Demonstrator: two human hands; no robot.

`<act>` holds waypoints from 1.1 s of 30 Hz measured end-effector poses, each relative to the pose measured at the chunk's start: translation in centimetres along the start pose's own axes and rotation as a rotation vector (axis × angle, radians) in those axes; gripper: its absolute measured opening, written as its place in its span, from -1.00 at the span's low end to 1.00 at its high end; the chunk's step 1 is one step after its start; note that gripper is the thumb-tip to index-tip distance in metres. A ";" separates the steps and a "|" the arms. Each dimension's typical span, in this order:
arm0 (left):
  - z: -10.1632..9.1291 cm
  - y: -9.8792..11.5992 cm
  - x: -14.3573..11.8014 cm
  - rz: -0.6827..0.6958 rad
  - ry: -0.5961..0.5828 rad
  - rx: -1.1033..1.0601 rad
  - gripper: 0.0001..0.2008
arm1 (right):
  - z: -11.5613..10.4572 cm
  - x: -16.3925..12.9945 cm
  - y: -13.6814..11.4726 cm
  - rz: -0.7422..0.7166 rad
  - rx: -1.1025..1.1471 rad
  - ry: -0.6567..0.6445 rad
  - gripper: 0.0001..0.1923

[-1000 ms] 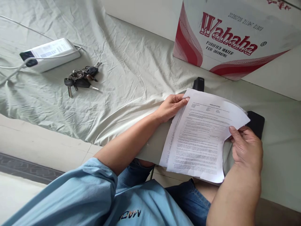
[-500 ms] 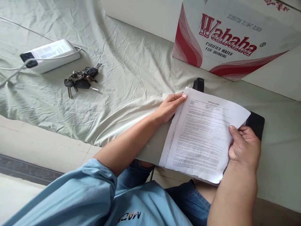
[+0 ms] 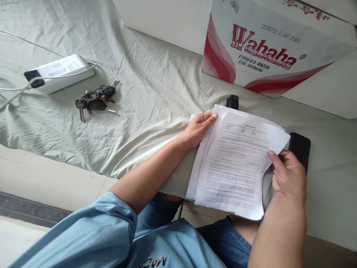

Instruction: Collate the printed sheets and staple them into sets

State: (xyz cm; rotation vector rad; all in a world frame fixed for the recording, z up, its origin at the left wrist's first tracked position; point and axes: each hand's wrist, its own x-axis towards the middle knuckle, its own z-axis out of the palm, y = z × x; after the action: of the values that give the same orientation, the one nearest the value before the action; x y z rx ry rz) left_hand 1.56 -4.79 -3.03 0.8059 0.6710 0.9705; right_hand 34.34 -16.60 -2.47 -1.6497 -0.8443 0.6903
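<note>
Head view: a bed covered by a wrinkled pale green sheet (image 3: 145,93) fills the scene, with pale floor tiles below its edge and a white and red cardboard water carton (image 3: 267,52) standing at the far side. On the sheet lie a white power strip with a grey cable (image 3: 60,70) and, near it, a bunch of dark keys on a ring (image 3: 95,99).

The stack of white printed paper sheets (image 3: 237,163) rests at the near edge of the bed, over the person's lap. The left hand (image 3: 198,128) pinches the stack's upper left corner; the right hand (image 3: 288,176) has thumb and fingers closed on the right edge of the top sheet. The pages lie slightly fanned and not squared, so evening them up looks unfinished.

Two black objects (image 3: 299,149) peek from behind the stack, mostly hidden; what they are is unclear. The print is too small to read, and the sheet count cannot be told.
</note>
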 end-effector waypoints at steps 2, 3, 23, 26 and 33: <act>0.1 0.1 0.0 -0.006 0.002 -0.004 -0.28 | 0.4 -0.2 -0.2 0.043 0.011 -0.032 -0.40; 0.1 0.1 0.0 -0.011 0.007 -0.005 -0.28 | 0.6 -0.4 -0.3 0.051 0.020 -0.056 -0.40; 0.6 0.6 -0.2 -0.082 0.088 -0.110 -0.36 | 3.0 -1.5 -0.2 0.017 0.142 0.067 -0.49; 0.7 0.6 -0.2 -0.086 0.107 -0.109 -0.35 | 3.2 -1.7 0.0 0.033 0.145 0.077 -0.48; 0.6 0.6 -0.1 -0.090 0.121 -0.087 -0.28 | 2.5 -1.9 0.2 -0.034 -0.009 -0.024 -0.51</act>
State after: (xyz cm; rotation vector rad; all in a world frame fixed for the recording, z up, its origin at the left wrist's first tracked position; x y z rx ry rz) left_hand 1.71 -4.84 -2.21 0.6386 0.7576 0.9650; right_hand 31.33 -16.78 -3.24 -1.6341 -0.8922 0.6846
